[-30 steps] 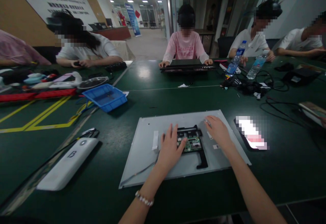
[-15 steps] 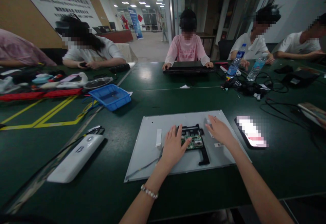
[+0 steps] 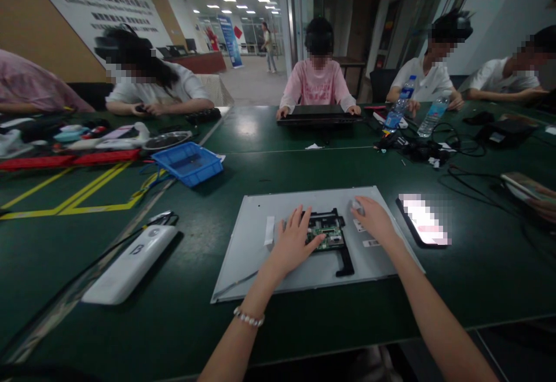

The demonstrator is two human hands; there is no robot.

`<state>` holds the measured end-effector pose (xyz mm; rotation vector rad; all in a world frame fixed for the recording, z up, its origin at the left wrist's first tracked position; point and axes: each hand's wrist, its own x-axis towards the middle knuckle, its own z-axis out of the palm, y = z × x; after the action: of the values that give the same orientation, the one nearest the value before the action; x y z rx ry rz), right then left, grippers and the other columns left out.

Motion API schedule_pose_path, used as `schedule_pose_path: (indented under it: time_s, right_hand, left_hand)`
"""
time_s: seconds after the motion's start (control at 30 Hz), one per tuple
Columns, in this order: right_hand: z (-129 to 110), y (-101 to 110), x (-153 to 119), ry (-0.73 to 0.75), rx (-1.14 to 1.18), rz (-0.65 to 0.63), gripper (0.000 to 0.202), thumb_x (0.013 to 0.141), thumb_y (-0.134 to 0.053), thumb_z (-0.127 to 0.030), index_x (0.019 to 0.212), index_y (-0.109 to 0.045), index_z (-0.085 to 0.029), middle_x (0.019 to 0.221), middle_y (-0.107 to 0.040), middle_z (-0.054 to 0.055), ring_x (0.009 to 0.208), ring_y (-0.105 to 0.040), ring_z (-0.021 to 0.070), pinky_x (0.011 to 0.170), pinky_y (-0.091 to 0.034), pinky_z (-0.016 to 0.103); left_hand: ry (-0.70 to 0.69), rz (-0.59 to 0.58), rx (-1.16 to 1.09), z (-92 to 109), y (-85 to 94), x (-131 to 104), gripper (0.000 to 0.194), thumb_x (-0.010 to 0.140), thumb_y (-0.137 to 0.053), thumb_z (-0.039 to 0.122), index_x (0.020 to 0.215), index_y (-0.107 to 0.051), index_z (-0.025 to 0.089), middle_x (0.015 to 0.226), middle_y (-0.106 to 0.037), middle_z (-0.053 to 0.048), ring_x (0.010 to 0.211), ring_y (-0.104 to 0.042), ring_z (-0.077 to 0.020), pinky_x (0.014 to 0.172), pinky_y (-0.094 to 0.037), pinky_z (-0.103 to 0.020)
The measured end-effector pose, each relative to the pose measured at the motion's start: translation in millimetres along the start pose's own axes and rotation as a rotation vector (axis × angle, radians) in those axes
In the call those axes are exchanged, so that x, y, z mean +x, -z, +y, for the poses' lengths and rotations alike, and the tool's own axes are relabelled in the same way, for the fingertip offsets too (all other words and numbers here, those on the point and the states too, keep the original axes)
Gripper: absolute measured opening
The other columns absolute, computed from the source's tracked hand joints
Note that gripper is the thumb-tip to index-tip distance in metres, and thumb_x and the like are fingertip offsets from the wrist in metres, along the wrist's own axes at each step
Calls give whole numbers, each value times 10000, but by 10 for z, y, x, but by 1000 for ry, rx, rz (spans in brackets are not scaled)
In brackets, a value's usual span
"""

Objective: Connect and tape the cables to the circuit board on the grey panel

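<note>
Our left hand (image 3: 291,248) has fanned its fingers a touch wider — palm down over the left side of the board (image 3: 334,238), gripping nothing. Our right hand (image 3: 376,221) half-curls near the far right corner of the panel (image 3: 247,237); its hold we can't tell. The board, mid-panel, looks light, fragile — best taken by its black frame (image 3: 346,261).

Both hands (image 3: 291,244) over grey panel (image 3: 248,254)
</note>
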<state>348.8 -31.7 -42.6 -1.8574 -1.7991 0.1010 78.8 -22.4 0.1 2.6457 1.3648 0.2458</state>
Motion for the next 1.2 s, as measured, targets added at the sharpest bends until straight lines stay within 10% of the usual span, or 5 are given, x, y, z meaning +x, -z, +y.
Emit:
schedule_pose_path:
  time_s: [0.43, 0.67, 0.83, 1.2]
  right_hand:
    - [-205, 161, -159, -58, 0, 36, 294, 897, -512, -326, 1153, -537, -183, 1181, -543, 83, 972, -569, 185, 822, -495, 396]
    - [344, 687, -276, -354, -219, 193, 587, 832, -480, -460, 1297, -411, -109, 1223, -509, 209, 1135, -476, 349, 920, -380, 489]
    - [734, 760, -521, -665, -384, 26, 847, 750, -506, -542, 1406, -205, -99, 1059, -590, 221, 950, -587, 367, 750, -447, 467]
    - [582, 803, -585, -687, -275, 130, 934, 693, -568, -546, 1428, -145, -157, 1042, -602, 187, 898, -600, 356, 694, -462, 434]
  left_hand:
    - [-79, 53, 18, 27, 6, -17, 644, 909, -318, 550, 1443, -138, 237, 1504, -194, -91, 1379, -167, -273, 1073, -225, -513]
    - [-93, 104, 64, 48, 41, -9, 606, 916, -339, 506, 1434, -179, 234, 1488, -242, -88, 1369, -198, -266, 1076, -214, -517]
    - [-101, 108, 90, 60, 40, 2, 609, 904, -386, 480, 1429, -201, 232, 1481, -260, -90, 1363, -213, -271, 1077, -217, -507]
    - [-92, 86, 88, 45, 26, 8, 591, 921, -333, 492, 1434, -199, 230, 1471, -288, -84, 1368, -204, -259, 1088, -198, -500]
